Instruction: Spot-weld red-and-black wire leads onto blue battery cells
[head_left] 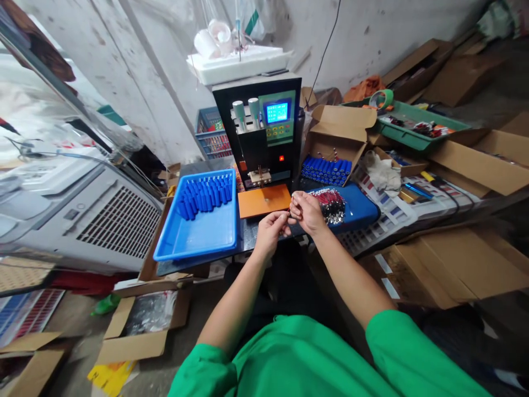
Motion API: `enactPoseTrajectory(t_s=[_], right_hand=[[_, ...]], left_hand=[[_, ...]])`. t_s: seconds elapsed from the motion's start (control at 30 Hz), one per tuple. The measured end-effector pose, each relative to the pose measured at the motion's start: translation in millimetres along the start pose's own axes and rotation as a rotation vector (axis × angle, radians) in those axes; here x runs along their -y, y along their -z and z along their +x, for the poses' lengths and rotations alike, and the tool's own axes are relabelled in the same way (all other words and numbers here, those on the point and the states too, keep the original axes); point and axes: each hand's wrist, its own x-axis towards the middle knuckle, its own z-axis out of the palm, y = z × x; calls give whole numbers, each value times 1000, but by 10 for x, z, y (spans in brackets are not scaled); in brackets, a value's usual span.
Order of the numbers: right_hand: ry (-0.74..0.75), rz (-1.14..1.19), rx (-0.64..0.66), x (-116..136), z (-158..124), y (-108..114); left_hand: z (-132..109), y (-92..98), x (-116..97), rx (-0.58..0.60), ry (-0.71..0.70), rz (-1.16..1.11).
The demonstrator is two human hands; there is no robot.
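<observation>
My left hand (270, 232) and my right hand (308, 213) meet in front of the orange plate (256, 205), fingertips pinched close together. Between them is a thin wire (288, 212), mostly covered by the fingers. Behind the plate stands a black spot-welding machine (231, 102) with a lit blue screen (276, 112) and small electrode tips (260, 175) above the plate. Just right of my right hand, a bundle of red and black wire leads (330, 203) with white ends lies on a blue pad (359, 205).
At left, a blue tray (194, 241) holds many blue cylindrical cells (206, 196). A cardboard box (343, 124) with more blue cells (326, 168) stands right of the machine. Farther right are a green tray (417, 138) and cartons (454, 259). An open box (136, 347) sits on the floor.
</observation>
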Motion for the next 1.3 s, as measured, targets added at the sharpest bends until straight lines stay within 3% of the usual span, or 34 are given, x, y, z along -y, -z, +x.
enactPoseTrajectory(t_s=[0.2, 0.37, 0.53, 0.73, 0.83, 0.93, 1.03, 1.13, 1.2, 1.3], right_hand=[[-5, -66, -17, -99, 6, 24], [19, -330, 85, -176, -17, 29], [98, -509, 118, -276, -38, 13], [87, -544, 154, -399, -11, 13], [121, -558, 101, -434, 67, 3], [150, -527, -8, -500, 204, 2], [118, -503, -50, -606, 340, 1], [103, -565, -40, -709, 421, -7], [119, -613, -31, -749, 445, -7], [130, -638, -9, -754, 460, 7]], left_hand=[[-11, 40, -59, -95, -100, 140], [-15, 165, -134, -161, -246, 367], [-65, 300, -143, -156, -261, 516], [-138, 432, -99, -126, -237, 586], [-114, 656, -228, -175, -302, 664], [-22, 1067, -523, -350, -345, 971], [135, 1527, -813, -548, -142, 1419], [323, 1840, -916, -501, 155, 1752], [437, 1928, -882, -443, 277, 1862], [557, 1936, -769, -454, 302, 1929]])
